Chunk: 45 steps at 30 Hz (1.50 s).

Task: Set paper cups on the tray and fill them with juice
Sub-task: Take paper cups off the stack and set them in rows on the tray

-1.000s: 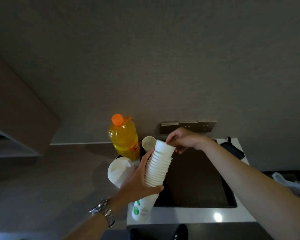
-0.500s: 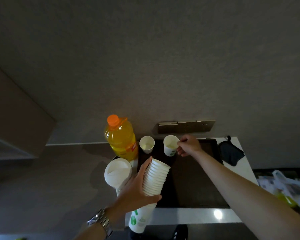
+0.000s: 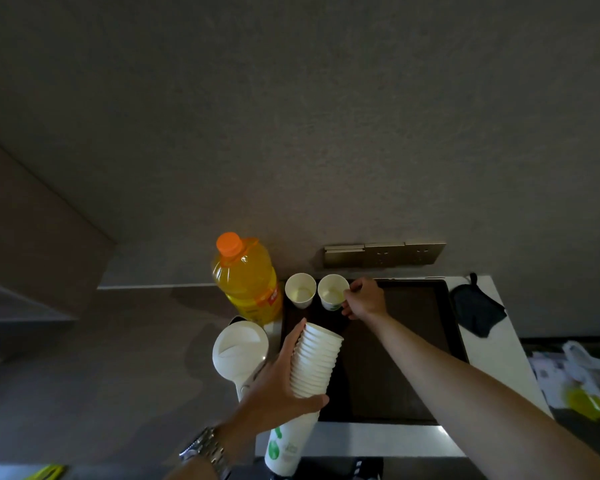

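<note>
A dark tray (image 3: 395, 375) lies on a white counter. Two empty white paper cups stand at its far left corner: the first cup (image 3: 300, 290) and, touching it on the right, a second cup (image 3: 332, 292). My right hand (image 3: 364, 301) pinches the second cup's right rim. My left hand (image 3: 278, 393) grips a tilted stack of white paper cups (image 3: 314, 363) over the tray's left edge; the stack's lower end shows green print. A juice bottle (image 3: 246, 282) with orange liquid and an orange cap stands left of the tray.
A white kettle (image 3: 239, 351) sits left of the tray, below the bottle. A dark cloth (image 3: 478, 311) lies at the tray's far right. Wall sockets (image 3: 385, 253) are behind the tray. A plastic bag (image 3: 582, 379) lies at the far right.
My right hand pulled a cup off the stack and set it on the tray beside the first cup, then nudged it left against that cup. My left hand kept holding the stack.
</note>
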Each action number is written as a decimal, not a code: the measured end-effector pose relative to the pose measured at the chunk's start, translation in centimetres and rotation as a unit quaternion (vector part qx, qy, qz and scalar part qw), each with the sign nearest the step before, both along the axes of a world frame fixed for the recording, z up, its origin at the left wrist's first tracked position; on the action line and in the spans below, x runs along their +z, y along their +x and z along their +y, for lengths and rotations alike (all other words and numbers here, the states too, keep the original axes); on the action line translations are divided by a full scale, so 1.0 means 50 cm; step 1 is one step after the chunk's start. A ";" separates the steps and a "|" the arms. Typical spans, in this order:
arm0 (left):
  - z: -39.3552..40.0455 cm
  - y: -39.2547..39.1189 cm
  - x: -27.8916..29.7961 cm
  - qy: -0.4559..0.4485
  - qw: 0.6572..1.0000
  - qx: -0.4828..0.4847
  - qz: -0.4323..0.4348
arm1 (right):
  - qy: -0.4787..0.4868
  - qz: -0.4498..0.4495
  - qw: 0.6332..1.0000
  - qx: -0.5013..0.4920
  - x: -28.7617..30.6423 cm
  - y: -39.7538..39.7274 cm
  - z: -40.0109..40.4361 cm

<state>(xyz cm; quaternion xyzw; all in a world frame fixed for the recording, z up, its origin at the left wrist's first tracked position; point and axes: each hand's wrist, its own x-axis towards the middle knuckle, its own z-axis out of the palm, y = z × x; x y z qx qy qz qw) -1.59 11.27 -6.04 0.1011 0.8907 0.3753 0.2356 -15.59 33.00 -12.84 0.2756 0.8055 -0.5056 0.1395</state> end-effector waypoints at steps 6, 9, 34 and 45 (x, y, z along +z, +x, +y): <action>-0.001 -0.006 0.003 -0.009 1.000 0.009 -0.003 | -0.026 -0.026 0.999 -0.029 -0.017 -0.018 0.003; 0.001 -0.007 0.005 -0.003 1.000 0.005 -0.010 | -0.043 -0.035 0.998 -0.034 -0.022 -0.018 0.006; 0.010 -0.018 -0.008 0.035 0.999 -0.011 0.020 | -0.049 -0.097 0.923 0.368 0.145 0.068 0.046; 0.042 -0.014 -0.006 0.083 0.996 -0.032 0.007 | -0.019 -0.091 0.914 0.395 0.166 0.083 0.075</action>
